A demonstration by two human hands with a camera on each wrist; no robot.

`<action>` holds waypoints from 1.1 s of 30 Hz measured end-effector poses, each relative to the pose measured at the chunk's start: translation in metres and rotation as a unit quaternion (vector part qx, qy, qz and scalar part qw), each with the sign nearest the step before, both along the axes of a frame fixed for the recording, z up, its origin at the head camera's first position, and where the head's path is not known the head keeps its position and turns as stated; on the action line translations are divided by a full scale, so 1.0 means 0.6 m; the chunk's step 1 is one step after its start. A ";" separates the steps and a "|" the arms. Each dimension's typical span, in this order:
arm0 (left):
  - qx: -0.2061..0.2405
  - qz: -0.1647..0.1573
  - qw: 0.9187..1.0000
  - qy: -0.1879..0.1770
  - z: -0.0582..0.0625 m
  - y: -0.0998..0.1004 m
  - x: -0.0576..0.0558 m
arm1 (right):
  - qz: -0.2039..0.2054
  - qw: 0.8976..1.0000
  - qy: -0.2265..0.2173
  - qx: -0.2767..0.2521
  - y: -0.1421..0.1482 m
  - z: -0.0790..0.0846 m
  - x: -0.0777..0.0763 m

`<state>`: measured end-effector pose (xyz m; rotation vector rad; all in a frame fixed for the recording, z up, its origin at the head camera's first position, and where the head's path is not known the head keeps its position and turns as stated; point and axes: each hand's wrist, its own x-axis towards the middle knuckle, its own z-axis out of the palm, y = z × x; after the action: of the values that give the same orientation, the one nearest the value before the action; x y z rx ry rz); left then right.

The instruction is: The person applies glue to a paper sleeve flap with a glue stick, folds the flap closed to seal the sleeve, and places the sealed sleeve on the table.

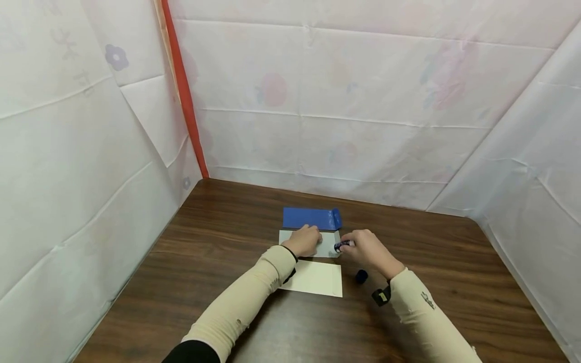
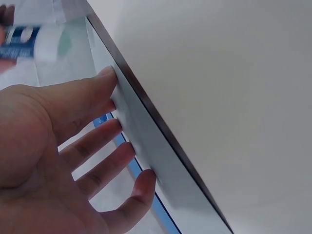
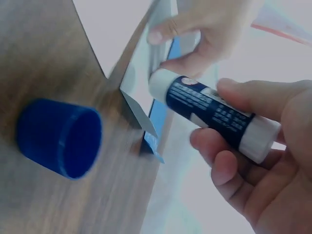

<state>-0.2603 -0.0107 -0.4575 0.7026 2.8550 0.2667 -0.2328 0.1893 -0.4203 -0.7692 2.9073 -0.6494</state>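
Observation:
A pale grey-blue envelope (image 1: 328,244) lies on the table with its end flap folded up on the right. My left hand (image 1: 305,241) rests on it, fingertips pressing the paper; the left wrist view shows the thumb (image 2: 92,90) and fingers spread along it. Over the flap end, my right hand (image 1: 368,248) grips a glue stick (image 3: 209,109) with a white body end and dark blue label, between thumb and fingers. Its uncapped end points toward the envelope. The blue glue cap (image 3: 58,139) stands on the table nearer to me, just below the right hand.
A cream envelope (image 1: 317,278) lies in front of the pale one, partly under the left forearm. Behind is a blue envelope (image 1: 306,218) with its right flap raised. The dark wooden table (image 1: 454,282) is bordered by white patterned sheets (image 1: 363,101).

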 end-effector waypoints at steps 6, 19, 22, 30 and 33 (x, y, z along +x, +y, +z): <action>-0.002 -0.002 1.000 0.001 -0.001 0.001 -0.001 | -0.018 0.999 0.028 0.003 -0.007 -0.005 -0.035; -0.003 -0.008 1.000 0.000 -0.012 0.014 -0.001 | -0.051 0.997 0.051 0.034 -0.014 -0.036 -0.068; -0.004 -0.011 1.000 0.002 -0.011 0.014 -0.001 | -0.042 0.997 0.051 0.038 -0.013 -0.034 -0.058; -0.002 -0.010 1.000 0.008 -0.006 0.011 -0.005 | -0.021 0.998 0.048 0.046 -0.010 -0.027 -0.032; -0.004 -0.009 1.000 0.008 -0.004 0.010 -0.004 | -0.013 0.998 0.050 0.047 -0.009 -0.026 -0.018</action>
<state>-0.2629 -0.0049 -0.4597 0.7315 2.8611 0.2483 -0.2433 0.1837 -0.4362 -0.7744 3.0180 -0.4847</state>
